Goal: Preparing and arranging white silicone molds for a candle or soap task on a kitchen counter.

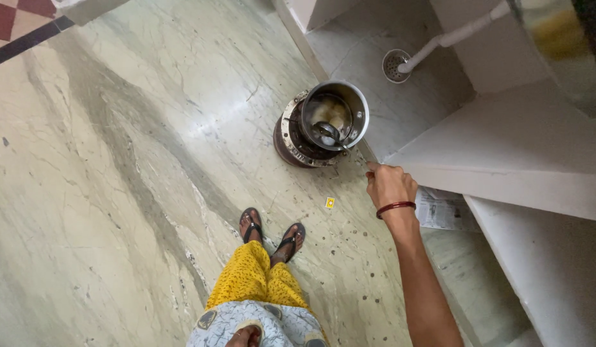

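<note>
A pale, grey-veined marble floor (118, 193) fills the view, shiny and speckled with small dark spots near the person's feet, with a strip of red-and-cream chequered tile (15, 19) in the far corner. On the person's right runs a white stone ledge (503, 160), and beyond it a sunken wash area with a round metal drain cover (394, 65) and a white plastic pipe (452, 37).

On the floor, against the foot of the ledge, stands a round steel pot (336, 112) set on a wider, dark brown base with a metal collar (291, 144). The pot holds a little yellowish residue, and a steel ladle (330, 133) lies in it with its bowl down and its handle slanting out over the rim toward the right hand (389, 185).

That hand, wearing a red bangle (395, 207), is stretched out low; its fingers are curled together and seem pinched on the tip of the handle, though the contact is too small to be sure of. Only a sliver of the left hand (246, 335) shows at the bottom edge, by the yellow dotted trousers (253, 279); whether its grip is closed cannot be told. A small yellow scrap (329, 203) lies on the floor between pot and black sandals (272, 234).

The step in hand looks like taking hold of the ladle. Lifting it out would call for a firmer hold further down the handle, without tipping the pot off its base.
</note>
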